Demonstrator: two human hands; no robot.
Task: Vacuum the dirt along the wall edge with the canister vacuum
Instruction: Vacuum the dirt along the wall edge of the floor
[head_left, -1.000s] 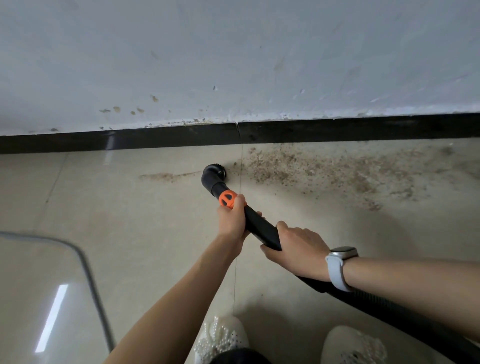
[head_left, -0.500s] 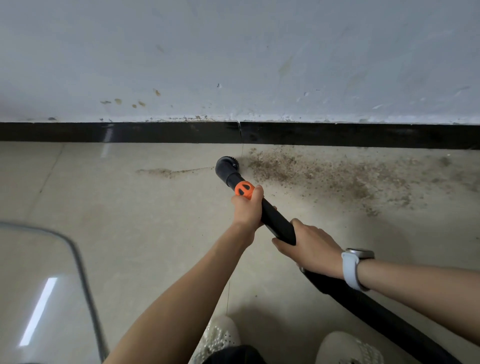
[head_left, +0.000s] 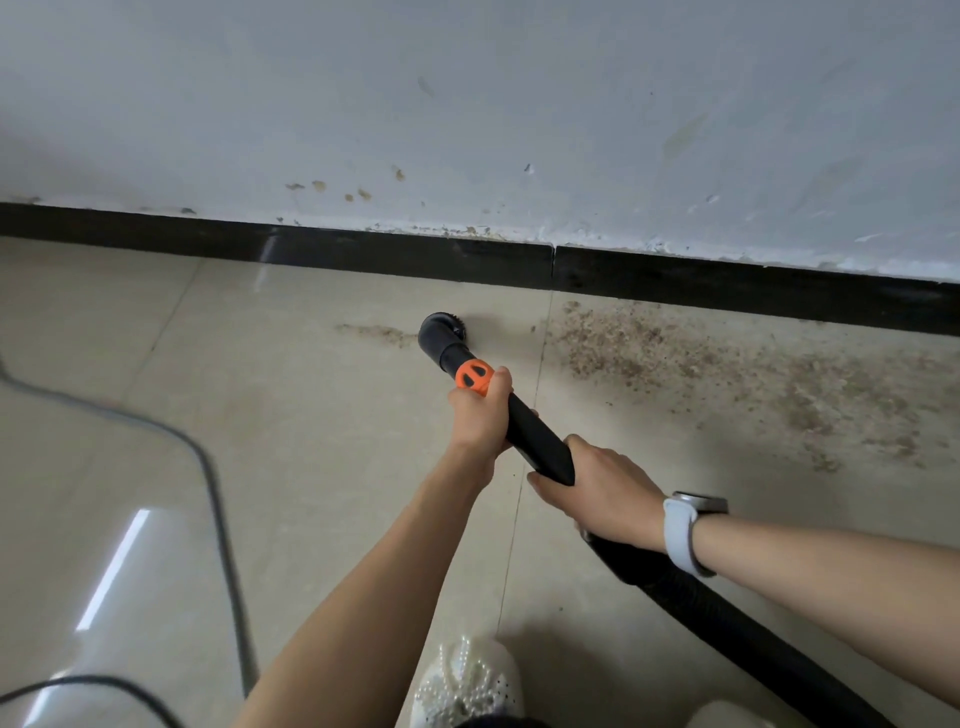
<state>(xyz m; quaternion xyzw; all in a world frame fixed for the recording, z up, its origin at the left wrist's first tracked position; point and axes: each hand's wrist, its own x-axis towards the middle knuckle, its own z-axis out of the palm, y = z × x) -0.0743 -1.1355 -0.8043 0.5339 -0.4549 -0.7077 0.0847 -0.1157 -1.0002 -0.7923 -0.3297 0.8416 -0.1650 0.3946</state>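
Both hands grip black plastic vacuum wand (head_left: 537, 441), round brush nozzle (head_left: 441, 332) on beige floor tile (head_left: 322, 441).
Brown dirt patch (head_left: 701, 364) right of the fingers, along black baseboard (head_left: 405, 254); right hand (head_left: 602, 488) fingers curled round wand, left hand (head_left: 480, 415) fingers wrapped just behind orange collar (head_left: 474, 375).

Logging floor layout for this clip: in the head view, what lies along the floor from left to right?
Grey power cord → small dirt streak → round brush nozzle → large dirt patch.
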